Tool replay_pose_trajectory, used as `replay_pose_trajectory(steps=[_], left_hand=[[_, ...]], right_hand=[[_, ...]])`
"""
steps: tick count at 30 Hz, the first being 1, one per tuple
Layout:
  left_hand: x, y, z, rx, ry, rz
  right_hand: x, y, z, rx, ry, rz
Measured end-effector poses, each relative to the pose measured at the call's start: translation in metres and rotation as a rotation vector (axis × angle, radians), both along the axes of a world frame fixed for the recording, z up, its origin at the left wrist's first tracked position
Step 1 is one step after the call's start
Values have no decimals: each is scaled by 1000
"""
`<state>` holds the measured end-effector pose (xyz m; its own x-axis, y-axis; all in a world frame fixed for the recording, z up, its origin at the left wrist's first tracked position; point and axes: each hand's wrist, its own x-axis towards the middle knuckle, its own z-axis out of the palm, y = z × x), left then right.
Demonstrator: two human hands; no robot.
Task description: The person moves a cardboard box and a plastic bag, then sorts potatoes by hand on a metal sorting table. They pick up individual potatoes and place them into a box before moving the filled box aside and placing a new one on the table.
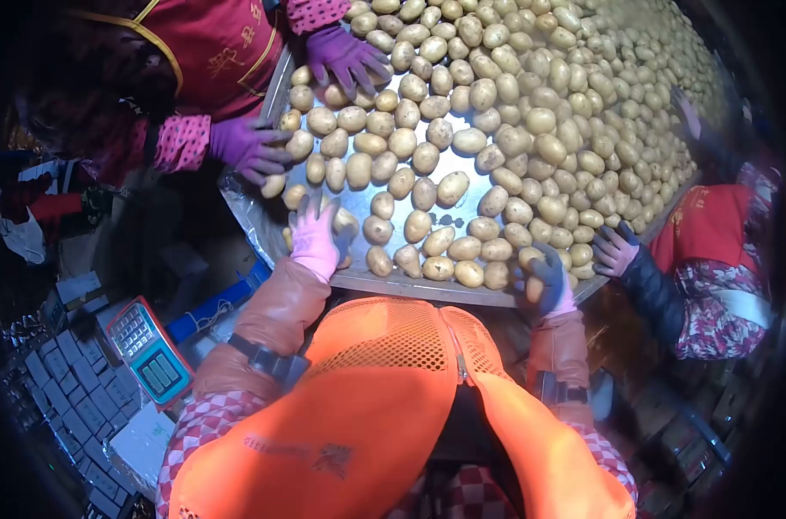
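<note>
Potatoes (452,189) cover much of the metal table (466,173) in front of me. My left hand (315,232), in a pink glove with grey fingers, rests at the near left corner. Its fingers are spread over and beside a few potatoes, and its palm is hidden. At the near edge, right of the middle, my right hand (550,281) wears a similar glove. Its fingers curl round a potato (534,289), close to the loose row along the rim. Both forearms have brown sleeve covers with dark straps.
At the far left, a co-worker's purple-gloved hands (348,60) touch potatoes. Another co-worker's gloved hand (616,251) is at the right edge, near a dense potato heap (618,112). A scale with a keypad (150,350) and stacked boxes (77,389) stand at lower left.
</note>
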<state>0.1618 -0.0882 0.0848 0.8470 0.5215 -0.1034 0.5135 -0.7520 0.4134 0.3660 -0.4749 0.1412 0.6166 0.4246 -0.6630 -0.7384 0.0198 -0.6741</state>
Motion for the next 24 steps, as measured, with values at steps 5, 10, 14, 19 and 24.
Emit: replay_pose_trajectory(steps=[5,10,14,19,24], left_hand=[[68,-32,18,101,-118,-400],[118,21,13,79,-77,-330],[93,6,21,265,-54,-77],[142,-40,24,18,258,-287],[146,-26,40,-292,211,-95]], right_hand=[[-31,65,-21,-1033,-903,374],[2,58,-12,-181,-189,-2],[-9,24,5,135,33,-358],[-44,-6,-35,493,158,-349],[-52,9,-19,477,310,-276]])
